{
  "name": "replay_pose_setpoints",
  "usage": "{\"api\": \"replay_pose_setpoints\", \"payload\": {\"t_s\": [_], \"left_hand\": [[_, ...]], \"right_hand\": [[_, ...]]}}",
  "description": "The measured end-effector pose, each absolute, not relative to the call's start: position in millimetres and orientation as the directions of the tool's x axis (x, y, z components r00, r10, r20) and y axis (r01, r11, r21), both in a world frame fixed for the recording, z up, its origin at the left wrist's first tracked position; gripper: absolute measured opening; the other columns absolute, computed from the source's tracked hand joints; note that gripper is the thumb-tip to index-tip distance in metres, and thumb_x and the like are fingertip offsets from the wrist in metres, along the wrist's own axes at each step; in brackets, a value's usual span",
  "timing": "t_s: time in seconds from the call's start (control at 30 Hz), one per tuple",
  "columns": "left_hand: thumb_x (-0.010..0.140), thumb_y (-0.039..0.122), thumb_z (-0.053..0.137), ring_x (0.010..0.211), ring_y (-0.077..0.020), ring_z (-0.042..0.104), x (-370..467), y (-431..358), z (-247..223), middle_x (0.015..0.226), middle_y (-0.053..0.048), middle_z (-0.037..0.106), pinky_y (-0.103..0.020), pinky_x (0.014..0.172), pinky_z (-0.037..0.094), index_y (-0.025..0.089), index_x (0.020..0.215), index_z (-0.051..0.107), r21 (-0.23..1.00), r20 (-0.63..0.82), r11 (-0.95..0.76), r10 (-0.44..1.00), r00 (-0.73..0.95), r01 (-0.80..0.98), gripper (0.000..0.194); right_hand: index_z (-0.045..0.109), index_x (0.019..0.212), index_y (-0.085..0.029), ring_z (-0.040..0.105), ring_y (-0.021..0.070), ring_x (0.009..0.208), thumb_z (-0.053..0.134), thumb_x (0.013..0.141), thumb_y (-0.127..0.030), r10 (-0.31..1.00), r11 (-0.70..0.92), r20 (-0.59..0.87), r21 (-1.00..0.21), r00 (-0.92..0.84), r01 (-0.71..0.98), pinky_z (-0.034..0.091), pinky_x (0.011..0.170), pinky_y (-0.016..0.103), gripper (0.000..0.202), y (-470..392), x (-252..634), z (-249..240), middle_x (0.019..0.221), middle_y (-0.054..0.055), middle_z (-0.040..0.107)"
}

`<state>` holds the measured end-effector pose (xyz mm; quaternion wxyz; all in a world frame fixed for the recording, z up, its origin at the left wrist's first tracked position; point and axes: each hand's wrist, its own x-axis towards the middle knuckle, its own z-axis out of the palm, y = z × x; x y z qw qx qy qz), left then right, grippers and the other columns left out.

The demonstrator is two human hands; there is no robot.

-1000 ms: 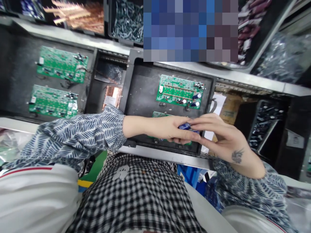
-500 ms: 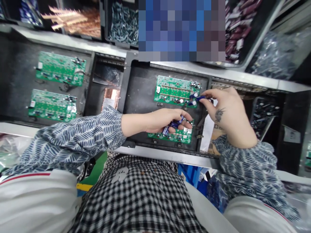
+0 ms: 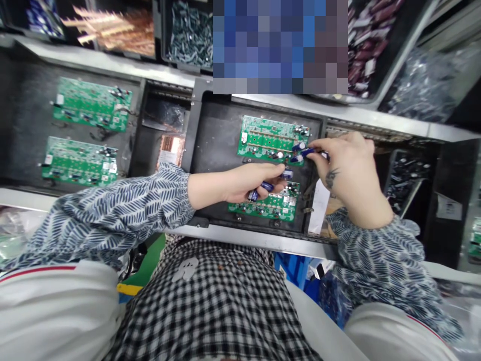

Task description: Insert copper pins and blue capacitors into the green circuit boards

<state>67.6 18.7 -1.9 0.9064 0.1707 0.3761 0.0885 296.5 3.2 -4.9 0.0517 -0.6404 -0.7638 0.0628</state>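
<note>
My left hand [image 3: 259, 181] is closed around several blue capacitors [image 3: 267, 186], one of them sticking out by the thumb and forefinger. Beneath it lies the nearer green circuit board [image 3: 278, 206], partly hidden by the fingers. My right hand [image 3: 338, 163] pinches a blue capacitor [image 3: 307, 152] between thumb and fingertips, at the right end of the farther green circuit board [image 3: 266, 136]. More blue capacitors with pale tops stand on that board's right corner, close to the pinched one. Whether its leads touch the board I cannot tell.
Both boards sit in a black tray [image 3: 214, 130]. Two more green boards [image 3: 92, 105] lie in the tray to the left. Bins of copper-coloured strips [image 3: 116, 32], small metal parts [image 3: 190, 35] and dark red components [image 3: 368, 45] line the back. A bin of dark parts [image 3: 408, 175] stands right.
In my left hand, the capacitors have shifted, and one now shows at the thumb and forefinger. My right hand has moved slightly left, its capacitor still pinched at the board's corner.
</note>
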Motion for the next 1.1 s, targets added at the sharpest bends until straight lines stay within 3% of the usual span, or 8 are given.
{"api": "replay_pose_setpoints", "payload": {"t_s": [0.17,0.27,0.37,0.43,0.57,0.77,0.93,1.1], "left_hand": [[0.105,0.013,0.052,0.053,-0.0032,0.044,68.6,19.4,1.3,0.072,-0.002,0.055,-0.010,0.042,0.022,0.012,0.081,0.059,0.434,-0.651,0.898,0.367,0.665,-0.071,0.025],[0.102,0.011,0.057,0.056,-0.0037,0.047,68.8,17.1,1.2,0.073,-0.001,0.057,-0.013,0.045,0.024,0.012,0.087,0.060,0.519,-0.617,0.853,0.425,0.662,-0.064,0.015],[0.100,0.007,0.057,0.061,-0.0047,0.054,70.4,14.9,1.2,0.076,-0.001,0.060,-0.016,0.048,0.024,0.012,0.091,0.062,0.561,-0.575,0.826,0.428,0.697,-0.044,0.011],[0.097,0.001,0.053,0.065,-0.0054,0.059,71.9,13.9,3.4,0.077,-0.002,0.060,-0.017,0.049,0.024,0.011,0.087,0.061,0.549,-0.613,0.836,0.397,0.683,0.006,0.017],[0.090,-0.012,0.040,0.076,-0.0068,0.068,68.1,10.0,16.4,0.088,-0.004,0.065,-0.018,0.051,0.027,0.009,0.085,0.062,0.548,-0.687,0.833,0.396,0.609,0.076,0.031],[0.098,0.005,0.055,0.093,-0.0141,0.074,28.2,-17.5,53.9,0.116,-0.011,0.071,-0.017,0.052,0.028,0.010,0.108,0.071,0.581,-0.598,0.806,0.326,0.732,0.116,0.020],[0.102,0.007,0.048,0.105,-0.0189,0.075,7.0,-52.1,60.7,0.129,-0.017,0.068,-0.016,0.048,0.025,0.013,0.126,0.067,0.388,-0.614,0.921,0.276,0.740,-0.022,0.031],[0.110,0.023,0.045,0.070,-0.0092,0.070,25.4,-70.8,27.8,0.108,-0.016,0.075,-0.014,0.043,0.022,0.012,0.106,0.064,0.229,-0.558,0.969,0.212,0.802,-0.097,0.023]], "right_hand": [[0.071,0.118,-0.019,0.059,0.0386,0.104,0.056,0.098,-0.038,0.992,0.124,0.048,-0.264,-0.116,0.956,0.038,0.097,0.063,0.032,-16.1,282.2,-1.9,0.099,0.015,0.073],[0.065,0.127,-0.021,0.063,0.0293,0.092,0.056,0.097,-0.040,0.993,0.080,0.113,-0.456,-0.031,0.886,0.048,0.090,0.052,0.036,-37.9,266.7,0.1,0.107,0.012,0.073],[0.068,0.110,-0.024,0.062,0.0192,0.072,0.057,0.097,-0.046,0.999,0.034,0.052,-0.692,0.002,0.721,0.050,0.068,0.035,0.027,-51.9,255.9,-1.2,0.090,0.004,0.071],[0.069,0.100,-0.024,0.061,0.0172,0.069,0.059,0.095,-0.045,0.999,0.021,0.048,-0.747,0.023,0.664,0.047,0.064,0.031,0.024,-51.8,258.6,-3.4,0.083,0.002,0.070],[0.069,0.098,-0.021,0.058,0.0200,0.074,0.064,0.091,-0.037,0.983,0.014,0.160,-0.538,0.086,0.843,0.046,0.075,0.036,0.018,-38.4,280.7,-6.2,0.089,0.008,0.072],[0.067,0.104,-0.017,0.055,0.0294,0.091,0.059,0.093,-0.034,0.999,0.002,0.052,-0.159,0.007,0.987,0.044,0.084,0.041,0.023,-26.0,289.8,-8.9,0.091,0.015,0.067],[0.067,0.108,-0.015,0.054,0.0316,0.094,0.056,0.093,-0.037,1.000,-0.022,0.011,-0.120,0.024,0.992,0.043,0.089,0.045,0.028,-22.6,286.9,-12.5,0.090,0.015,0.062],[0.068,0.106,-0.015,0.055,0.0303,0.092,0.056,0.091,-0.039,0.999,-0.042,0.016,-0.123,0.045,0.991,0.043,0.090,0.044,0.031,-20.8,291.3,-17.9,0.091,0.014,0.061]]}}
